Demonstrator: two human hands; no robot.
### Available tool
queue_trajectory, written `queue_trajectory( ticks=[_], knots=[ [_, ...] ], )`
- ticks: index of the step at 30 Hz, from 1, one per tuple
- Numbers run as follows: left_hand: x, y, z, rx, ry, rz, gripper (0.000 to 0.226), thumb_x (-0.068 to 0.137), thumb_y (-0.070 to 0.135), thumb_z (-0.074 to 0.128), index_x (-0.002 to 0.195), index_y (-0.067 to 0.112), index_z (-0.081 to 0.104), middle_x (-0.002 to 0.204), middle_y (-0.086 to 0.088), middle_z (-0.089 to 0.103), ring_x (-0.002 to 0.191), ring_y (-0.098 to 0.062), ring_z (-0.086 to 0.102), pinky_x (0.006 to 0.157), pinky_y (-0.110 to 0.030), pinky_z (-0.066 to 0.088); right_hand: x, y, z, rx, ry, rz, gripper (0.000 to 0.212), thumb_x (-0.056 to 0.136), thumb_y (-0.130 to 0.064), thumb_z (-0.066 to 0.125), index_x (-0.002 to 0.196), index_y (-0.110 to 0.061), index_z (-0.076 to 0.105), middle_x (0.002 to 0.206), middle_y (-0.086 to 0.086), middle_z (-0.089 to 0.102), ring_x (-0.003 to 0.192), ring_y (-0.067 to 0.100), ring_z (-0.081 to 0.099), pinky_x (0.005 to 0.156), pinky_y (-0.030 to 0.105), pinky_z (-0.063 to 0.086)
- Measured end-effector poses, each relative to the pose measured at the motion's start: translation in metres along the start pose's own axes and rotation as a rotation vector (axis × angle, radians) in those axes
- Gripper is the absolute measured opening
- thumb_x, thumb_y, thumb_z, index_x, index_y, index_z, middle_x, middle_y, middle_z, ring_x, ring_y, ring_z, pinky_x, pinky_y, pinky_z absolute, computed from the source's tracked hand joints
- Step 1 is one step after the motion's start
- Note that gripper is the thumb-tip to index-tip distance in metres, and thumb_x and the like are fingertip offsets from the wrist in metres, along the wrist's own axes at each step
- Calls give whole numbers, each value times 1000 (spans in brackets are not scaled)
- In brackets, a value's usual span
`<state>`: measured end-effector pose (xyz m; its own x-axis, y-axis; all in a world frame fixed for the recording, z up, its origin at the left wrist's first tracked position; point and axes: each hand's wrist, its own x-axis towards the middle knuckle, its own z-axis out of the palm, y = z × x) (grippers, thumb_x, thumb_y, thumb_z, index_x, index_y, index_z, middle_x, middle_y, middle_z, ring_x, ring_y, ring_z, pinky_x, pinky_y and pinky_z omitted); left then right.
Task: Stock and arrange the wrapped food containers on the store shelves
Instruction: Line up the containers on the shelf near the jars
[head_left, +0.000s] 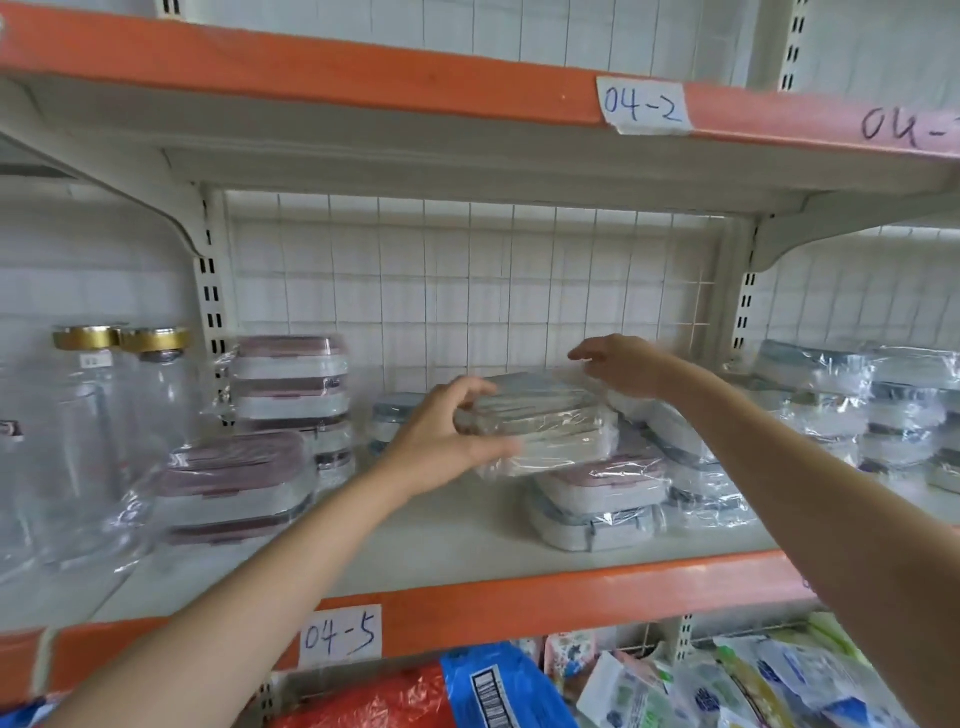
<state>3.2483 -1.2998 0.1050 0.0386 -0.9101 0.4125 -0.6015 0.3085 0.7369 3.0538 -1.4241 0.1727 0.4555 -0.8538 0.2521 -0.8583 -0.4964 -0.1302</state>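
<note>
A grey-lidded wrapped container (545, 421) sits tilted on top of a short stack of a pink-lidded container (608, 480) and a grey one (592, 525) in the middle of the shelf (441, 540). My left hand (441, 441) grips its near left corner, thumb below and fingers on the lid. My right hand (618, 364) hovers over its far right edge with fingers loosely spread, touching the wrap or just above it; I cannot tell which.
A tall stack of pink-lidded containers (291, 384) and a lower pink stack (234, 483) stand at left, beside glass jars with gold lids (93, 415). More wrapped blue-grey containers (883, 410) fill the right. Bagged goods (675, 686) lie on the shelf below.
</note>
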Motion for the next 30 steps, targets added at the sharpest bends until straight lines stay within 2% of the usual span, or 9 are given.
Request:
queue_trajectory(
  ticks=[4, 7, 12, 15, 18, 22, 26, 28, 30],
  knots=[
    [-29, -23, -52, 46, -57, -68, 48, 71, 36, 78, 115, 34, 60, 119, 17, 56, 108, -3, 55, 91, -21, 44, 18, -5, 17, -15, -87, -58, 65, 91, -38, 58, 146, -20, 30, 152, 3, 30, 137, 24, 31, 111, 36, 26],
    [-40, -37, -69, 68, -108, -89, 47, 68, 32, 80, 112, 32, 62, 119, 17, 57, 111, 0, 54, 84, -11, 42, 26, -11, 30, -19, -144, -108, 84, 84, -50, 62, 150, -20, 19, 156, 2, 18, 142, 22, 20, 115, 38, 15],
    [-45, -61, -68, 411, -300, -153, 54, 71, 38, 79, 118, 33, 54, 127, 13, 48, 117, -5, 49, 104, -29, 40, 34, -29, 40, 366, -258, -171, 56, 89, -11, 53, 140, -29, 40, 149, 0, 36, 136, 20, 31, 108, 28, 20],
    [-44, -67, -63, 592, -319, -130, 57, 73, 43, 77, 123, 35, 49, 128, 15, 45, 116, -3, 44, 101, -25, 36, 33, -47, 46, 460, -262, -199, 49, 92, -24, 51, 140, -24, 42, 149, 0, 35, 135, 19, 32, 108, 30, 21],
    [-39, -64, -61, 696, -331, -108, 71, 68, 64, 70, 127, 31, 48, 125, 19, 39, 115, -3, 42, 99, -25, 36, 34, -62, 55, 301, -206, -191, 67, 86, -54, 56, 139, -16, 39, 139, 2, 45, 125, 20, 42, 100, 29, 31],
    [-37, -62, -54, 667, -303, -115, 73, 71, 76, 52, 127, 30, 49, 125, 17, 39, 112, -3, 42, 96, -26, 38, 42, -72, 59, 385, -41, -135, 61, 81, -44, 69, 128, -11, 48, 121, 7, 56, 99, 19, 49, 81, 26, 36],
    [-25, -68, -54, 614, -183, -111, 62, 85, 63, 49, 131, 21, 48, 134, 6, 42, 119, -9, 43, 105, -35, 37, 56, -64, 45, 778, 167, 15, 56, 87, -37, 64, 132, -13, 43, 107, 13, 60, 85, 22, 55, 68, 27, 41],
    [-14, -71, -54, 634, -121, -98, 53, 91, 48, 51, 134, 17, 46, 138, 1, 41, 125, -14, 41, 109, -36, 34, 61, -57, 40, 704, 186, 101, 46, 92, -33, 55, 132, -19, 40, 91, 7, 58, 68, 17, 53, 55, 25, 40],
    [2, -75, -53, 658, -65, -88, 52, 93, 35, 54, 138, 13, 40, 140, -2, 37, 130, -18, 38, 111, -37, 31, 62, -47, 40, 474, 153, 164, 37, 96, -31, 46, 132, -26, 39, 102, 11, 54, 64, 16, 50, 59, 26, 43]
  ],
)
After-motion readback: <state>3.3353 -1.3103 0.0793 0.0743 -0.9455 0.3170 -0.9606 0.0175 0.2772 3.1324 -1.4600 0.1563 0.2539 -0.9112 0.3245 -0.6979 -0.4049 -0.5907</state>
